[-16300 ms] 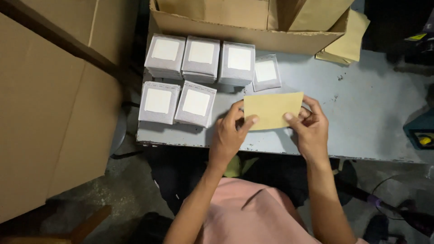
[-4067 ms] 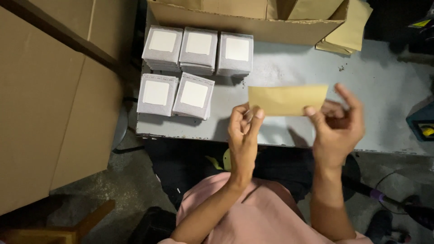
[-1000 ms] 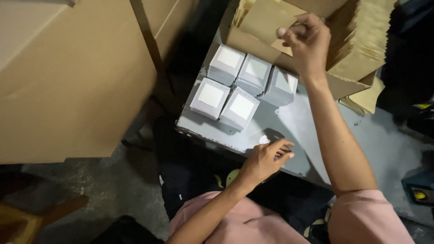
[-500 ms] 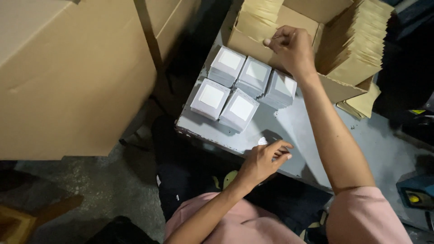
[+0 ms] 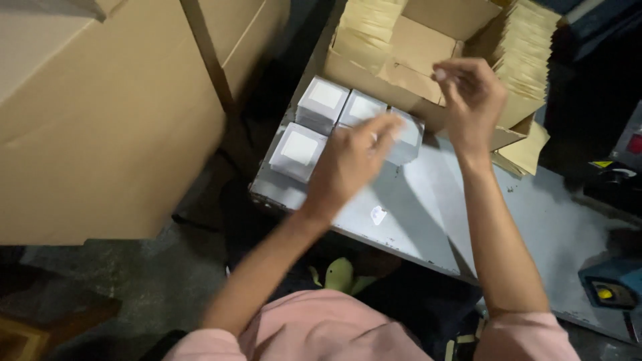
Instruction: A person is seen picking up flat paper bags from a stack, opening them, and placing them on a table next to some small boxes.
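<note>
My left hand (image 5: 353, 160) is blurred, fingers spread, hovering over several small grey boxes with white tops (image 5: 298, 148) at the left end of the grey table (image 5: 428, 220); it holds nothing that I can see. My right hand (image 5: 469, 100) is raised just in front of an open cardboard box (image 5: 374, 77), fingertips pinched together, with nothing visible between them. Stacks of brown envelopes (image 5: 364, 30) stand on edge inside that box. A small white piece (image 5: 378, 214) lies on the table near its front edge.
Large cardboard cartons (image 5: 100, 120) fill the left side beyond the table. A few loose brown envelopes (image 5: 528, 150) lie to the right of the open box. A blue device (image 5: 610, 289) sits at the table's right end.
My left hand has lifted off the table's front edge and swung up over the grey boxes, leaving the small white piece behind. My right hand has drawn back out of the envelope box.
</note>
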